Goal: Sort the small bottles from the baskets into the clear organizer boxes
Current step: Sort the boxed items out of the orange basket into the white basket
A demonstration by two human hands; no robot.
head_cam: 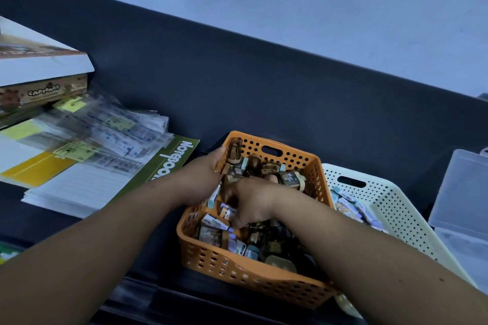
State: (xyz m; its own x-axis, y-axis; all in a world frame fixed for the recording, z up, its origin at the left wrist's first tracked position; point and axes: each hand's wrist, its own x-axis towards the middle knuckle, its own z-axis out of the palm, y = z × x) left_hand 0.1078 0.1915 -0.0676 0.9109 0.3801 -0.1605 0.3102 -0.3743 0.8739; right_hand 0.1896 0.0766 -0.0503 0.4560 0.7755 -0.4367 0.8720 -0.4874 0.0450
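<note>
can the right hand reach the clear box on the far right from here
Likely yes: the clear organizer box sits on the right hand's own side, past the white basket; nothing tall stands between. It is down in the orange basket now.

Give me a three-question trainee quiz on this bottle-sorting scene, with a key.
1. True or false: the left hand and the right hand are both at the white basket.
2. Where does the clear organizer box lie? A) left of the orange basket B) right of the white basket C) inside the orange basket
3. Fill in: the orange basket holds small ____.
Key: 1 false, both are at the orange basket; 2 B; 3 bottles.
</note>
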